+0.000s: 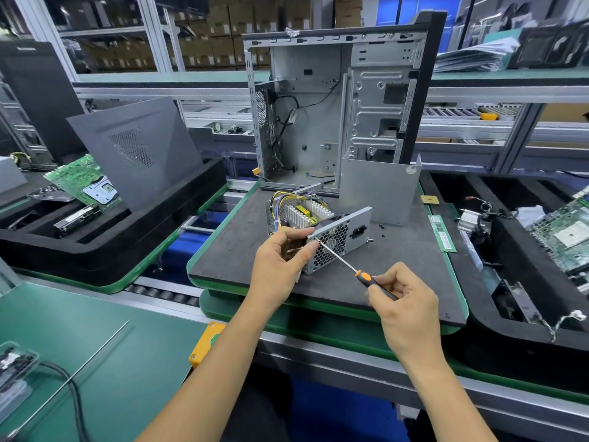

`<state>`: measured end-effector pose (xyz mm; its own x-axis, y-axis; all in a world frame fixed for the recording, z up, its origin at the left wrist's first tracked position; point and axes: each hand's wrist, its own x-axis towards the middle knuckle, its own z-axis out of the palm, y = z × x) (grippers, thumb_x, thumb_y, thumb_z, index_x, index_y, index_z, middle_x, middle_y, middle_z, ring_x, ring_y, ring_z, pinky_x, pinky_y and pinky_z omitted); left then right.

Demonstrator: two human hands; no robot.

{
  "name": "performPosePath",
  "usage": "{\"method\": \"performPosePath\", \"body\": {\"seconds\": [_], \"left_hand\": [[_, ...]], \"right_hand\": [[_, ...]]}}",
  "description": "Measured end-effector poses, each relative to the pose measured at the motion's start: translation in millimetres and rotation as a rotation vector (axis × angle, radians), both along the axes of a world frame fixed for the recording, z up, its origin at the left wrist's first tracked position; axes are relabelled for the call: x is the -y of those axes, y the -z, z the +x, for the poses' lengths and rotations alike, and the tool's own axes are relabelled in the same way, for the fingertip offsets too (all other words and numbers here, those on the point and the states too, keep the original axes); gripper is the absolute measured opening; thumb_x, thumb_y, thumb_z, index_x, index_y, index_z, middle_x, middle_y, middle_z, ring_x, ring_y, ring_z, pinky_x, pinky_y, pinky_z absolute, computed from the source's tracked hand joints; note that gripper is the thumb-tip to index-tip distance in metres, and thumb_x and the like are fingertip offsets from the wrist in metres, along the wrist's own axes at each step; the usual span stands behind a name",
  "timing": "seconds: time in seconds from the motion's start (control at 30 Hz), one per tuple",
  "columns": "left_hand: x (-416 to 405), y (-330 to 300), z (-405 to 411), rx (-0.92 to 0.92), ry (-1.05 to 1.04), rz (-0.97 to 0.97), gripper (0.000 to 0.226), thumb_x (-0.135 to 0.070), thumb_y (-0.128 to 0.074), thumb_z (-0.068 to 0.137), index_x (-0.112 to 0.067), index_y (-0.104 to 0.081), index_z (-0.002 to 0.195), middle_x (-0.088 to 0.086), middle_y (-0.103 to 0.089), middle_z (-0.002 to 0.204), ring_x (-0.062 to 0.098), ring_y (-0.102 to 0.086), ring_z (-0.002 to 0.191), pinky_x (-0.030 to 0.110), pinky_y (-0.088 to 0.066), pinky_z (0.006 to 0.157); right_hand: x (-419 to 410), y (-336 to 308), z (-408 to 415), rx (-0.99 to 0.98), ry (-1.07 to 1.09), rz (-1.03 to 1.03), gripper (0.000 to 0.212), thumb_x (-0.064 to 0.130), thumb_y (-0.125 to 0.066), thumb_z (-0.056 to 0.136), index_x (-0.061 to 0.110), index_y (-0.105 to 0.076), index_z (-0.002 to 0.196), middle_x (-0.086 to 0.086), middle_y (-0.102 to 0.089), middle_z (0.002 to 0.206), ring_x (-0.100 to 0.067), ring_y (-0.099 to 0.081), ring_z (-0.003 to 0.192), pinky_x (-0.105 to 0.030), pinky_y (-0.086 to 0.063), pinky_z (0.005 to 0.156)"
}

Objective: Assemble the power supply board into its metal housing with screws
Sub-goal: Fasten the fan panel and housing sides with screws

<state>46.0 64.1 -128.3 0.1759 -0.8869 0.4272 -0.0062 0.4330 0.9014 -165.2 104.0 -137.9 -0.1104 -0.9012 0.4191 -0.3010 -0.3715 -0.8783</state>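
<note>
Shelves of brown cartons (223,30) fill the background behind a factory line, with roller conveyors running under green-edged pallets. On the middle pallet's dark foam mat (242,250), which serves as the table, an open desktop computer chassis (338,110) stands upright at the far edge. Just in front of it stands a loose sheet-metal cover (379,189). Near the mat's centre sits the power supply housing (334,240), open at the top, with the power supply board (307,212), its finned heatsinks and a bundle of coloured wires (280,199) inside.

The left hand (283,260) grips the near left corner of the housing, thumb on top and fingers curled round the edge. The right hand (404,301) is closed in a grip on the orange-and-black handle of a screwdriver (350,266), whose tip meets the upper left corner of the perforated face. A few loose screws (381,226) lie on the mat just right of the housing.

A grey side panel (137,151) leans in the left foam tray above a green motherboard (83,180).
</note>
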Motion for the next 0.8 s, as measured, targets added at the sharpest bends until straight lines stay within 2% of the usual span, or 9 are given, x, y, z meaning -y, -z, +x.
{"method": "performPosePath", "body": {"seconds": [0.2, 0.5, 0.7, 0.8], "left_hand": [[-2.1, -2.1, -0.2, 0.033, 0.005, -0.047, 0.017, -0.019, -0.077, 0.093, -0.029, -0.074, 0.106, -0.003, -0.077, 0.108, 0.013, -0.073, 0.100, 0.021, -0.055, 0.086], [-2.7, -1.8, -0.7, 0.050, -0.013, -0.057, 0.017, -0.033, -0.078, 0.090, -0.034, -0.074, 0.107, -0.003, -0.077, 0.111, 0.017, -0.073, 0.104, 0.022, -0.056, 0.088], [-1.8, -4.4, 0.3, 0.079, -0.027, -0.036, 0.020, -0.016, -0.079, 0.091, -0.030, -0.075, 0.104, -0.002, -0.078, 0.105, 0.018, -0.074, 0.101, 0.025, -0.057, 0.088], [-1.3, -7.8, 1.3, 0.080, -0.009, -0.007, 0.021, -0.009, -0.079, 0.090, -0.023, -0.074, 0.105, 0.001, -0.078, 0.104, 0.018, -0.073, 0.101, 0.029, -0.057, 0.092]], "right_hand": [[0.2, 0.1, 0.1, 0.021, -0.023, 0.003, 0.016, 0.040, -0.059, 0.072, 0.024, -0.055, 0.071, -0.013, -0.071, 0.075, -0.041, -0.060, 0.069, -0.057, -0.053, 0.065], [0.2, -5.2, -0.9, 0.061, -0.021, -0.002, 0.008, 0.035, -0.061, 0.069, 0.027, -0.062, 0.071, -0.004, -0.072, 0.071, -0.038, -0.063, 0.067, -0.053, -0.055, 0.061], [1.4, -12.9, -3.9, -0.039, 0.027, -0.028, 0.017, 0.043, -0.062, 0.070, 0.027, -0.063, 0.073, -0.003, -0.066, 0.063, -0.036, -0.060, 0.063, -0.053, -0.055, 0.058], [-0.8, -15.7, -5.9, -0.157, 0.100, -0.053, 0.021, 0.049, -0.060, 0.071, 0.029, -0.062, 0.077, 0.005, -0.064, 0.063, -0.026, -0.058, 0.061, -0.044, -0.054, 0.056]]}}
